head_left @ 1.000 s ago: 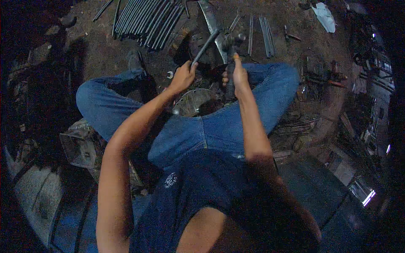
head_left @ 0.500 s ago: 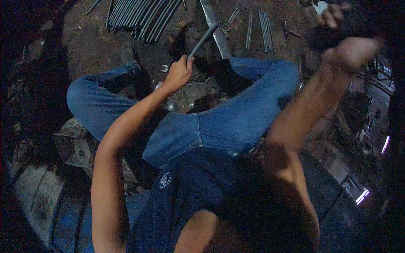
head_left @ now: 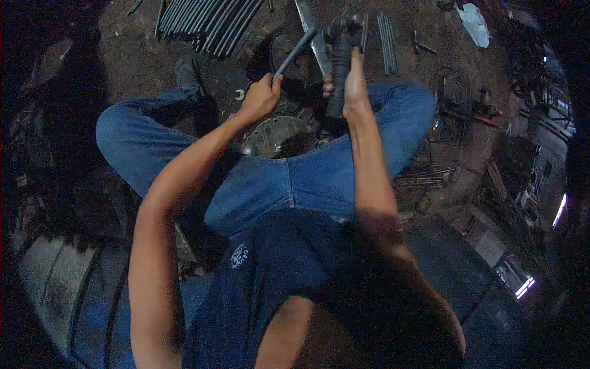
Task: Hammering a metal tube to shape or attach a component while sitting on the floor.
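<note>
My left hand is closed round the near end of a short grey metal rod. The rod slants up and away to the right, its far end at a long flat silvery metal bar. My right hand grips the thick, dark wrapped handle of a hammer, just right of the rod. The hammer's dark head, at the far end of the handle, is hard to make out. Between my legs, close to my left hand, lies a rounded dull metal casing.
Many thin rods lie side by side at the far left, with a few more rods right of the hammer. An open-ended wrench lies left of my left hand. A white scrap and metal clutter are on the right.
My right hand has swung down and left from the upper right, bringing the hammer beside the rod. My left hand and the rod have barely moved.
</note>
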A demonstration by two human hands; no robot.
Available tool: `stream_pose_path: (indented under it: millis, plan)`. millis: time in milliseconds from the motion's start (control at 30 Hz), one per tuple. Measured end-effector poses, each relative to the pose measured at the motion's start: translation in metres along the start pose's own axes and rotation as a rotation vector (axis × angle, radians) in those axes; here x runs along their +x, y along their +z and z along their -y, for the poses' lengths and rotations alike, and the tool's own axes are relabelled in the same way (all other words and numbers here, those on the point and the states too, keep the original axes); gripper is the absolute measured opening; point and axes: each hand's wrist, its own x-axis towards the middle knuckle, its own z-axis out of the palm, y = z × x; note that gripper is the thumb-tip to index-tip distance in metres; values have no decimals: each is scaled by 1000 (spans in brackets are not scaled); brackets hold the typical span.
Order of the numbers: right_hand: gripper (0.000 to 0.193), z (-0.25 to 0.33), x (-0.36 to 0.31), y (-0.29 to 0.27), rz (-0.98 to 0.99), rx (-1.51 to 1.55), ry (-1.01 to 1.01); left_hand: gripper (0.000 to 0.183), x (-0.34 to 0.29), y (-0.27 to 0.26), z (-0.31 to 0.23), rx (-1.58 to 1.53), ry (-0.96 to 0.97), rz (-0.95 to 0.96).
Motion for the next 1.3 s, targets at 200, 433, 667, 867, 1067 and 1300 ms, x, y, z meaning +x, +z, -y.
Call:
stream_pose_path:
  millis: [200, 433, 667, 867, 1067, 1300]
  plan:
    - [38, -32, -3, -10, -38, -115, 26, 48, 6, 0, 5, -18, -33, 13]
    - [33, -37, 2, -19, 17, -189, -71, 59, 4, -1, 4, -26, -48, 54]
    - [45, -17, -2, 0, -31, 53, 98, 51, 6, -2, 5, 22, -76, 32]
    - [67, 111, -52, 7, -62, 22, -476, 51, 22, 14, 22, 21, -36, -49]
    - [64, 130, -51, 35, 154, 366, -716, 46, 33, 31, 49, 349, 135, 87]
    - [59, -4, 5, 13, -46, 22, -76, 43, 35, 16, 33, 337, 17, 133]
